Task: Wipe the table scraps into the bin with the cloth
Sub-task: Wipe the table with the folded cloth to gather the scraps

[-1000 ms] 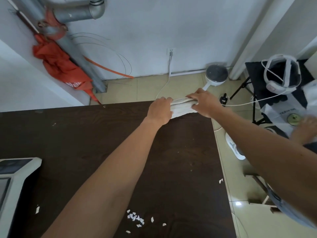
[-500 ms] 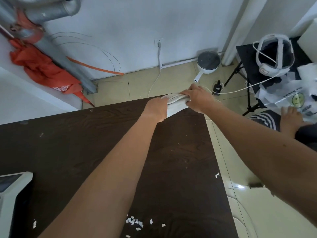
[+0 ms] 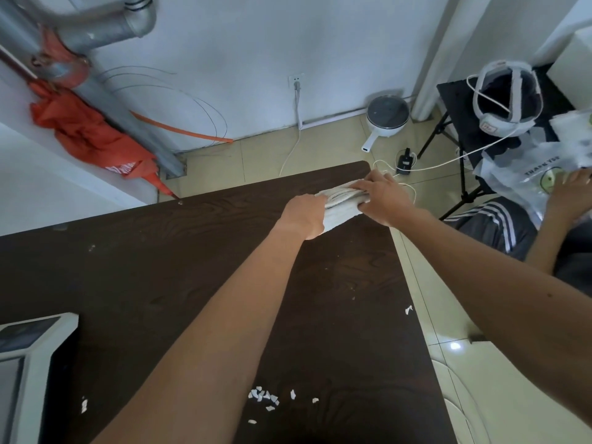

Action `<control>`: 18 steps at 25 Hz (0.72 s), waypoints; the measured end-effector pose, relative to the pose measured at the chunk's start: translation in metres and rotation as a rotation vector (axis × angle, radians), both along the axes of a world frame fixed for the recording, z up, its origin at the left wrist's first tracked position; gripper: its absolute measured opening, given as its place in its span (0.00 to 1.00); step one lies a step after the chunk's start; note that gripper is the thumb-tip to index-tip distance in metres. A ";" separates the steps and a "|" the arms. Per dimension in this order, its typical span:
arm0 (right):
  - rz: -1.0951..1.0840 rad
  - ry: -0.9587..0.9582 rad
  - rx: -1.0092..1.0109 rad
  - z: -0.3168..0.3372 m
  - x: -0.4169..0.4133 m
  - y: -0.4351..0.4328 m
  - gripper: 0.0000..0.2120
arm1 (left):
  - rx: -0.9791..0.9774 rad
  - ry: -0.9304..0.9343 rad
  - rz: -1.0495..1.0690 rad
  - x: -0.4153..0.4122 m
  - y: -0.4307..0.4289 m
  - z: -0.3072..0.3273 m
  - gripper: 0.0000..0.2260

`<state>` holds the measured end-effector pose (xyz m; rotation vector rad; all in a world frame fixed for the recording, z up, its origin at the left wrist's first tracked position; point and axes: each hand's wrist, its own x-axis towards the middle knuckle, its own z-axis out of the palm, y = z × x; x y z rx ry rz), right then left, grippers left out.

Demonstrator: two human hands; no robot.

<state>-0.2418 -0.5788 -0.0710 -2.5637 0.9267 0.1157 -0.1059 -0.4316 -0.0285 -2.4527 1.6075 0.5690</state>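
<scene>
Dark brown surface (image 3: 160,283) has a white cloth (image 3: 339,209) bunched at its far corner. The left grip (image 3: 304,216) and right grip (image 3: 384,200) each squeeze one end of it. Paper scraps (image 3: 264,397) lie by the surface's near edge. I think no wiping is done yet. I cannot see a bin.

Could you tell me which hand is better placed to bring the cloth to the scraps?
Probably the left hand: both grip the cloth, but its forearm runs beside the paper scraps, while the right hand reaches in from beyond the table edge.
</scene>
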 end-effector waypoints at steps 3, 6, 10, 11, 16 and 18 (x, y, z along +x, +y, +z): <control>-0.028 0.017 0.003 -0.001 -0.017 0.014 0.23 | -0.007 0.012 -0.031 -0.011 0.011 -0.001 0.23; -0.061 0.028 0.008 0.000 -0.042 0.034 0.24 | -0.031 0.045 -0.083 -0.027 0.028 0.000 0.22; -0.124 0.044 0.020 0.003 -0.085 0.073 0.25 | -0.055 0.070 -0.173 -0.059 0.058 0.002 0.22; -0.145 0.049 0.018 0.003 -0.096 0.085 0.25 | -0.053 0.077 -0.192 -0.065 0.067 0.003 0.21; -0.277 0.059 0.054 0.005 -0.127 0.144 0.25 | -0.054 0.110 -0.232 -0.087 0.110 -0.001 0.22; -0.306 0.066 0.069 0.005 -0.133 0.168 0.23 | -0.037 0.133 -0.244 -0.089 0.127 -0.005 0.24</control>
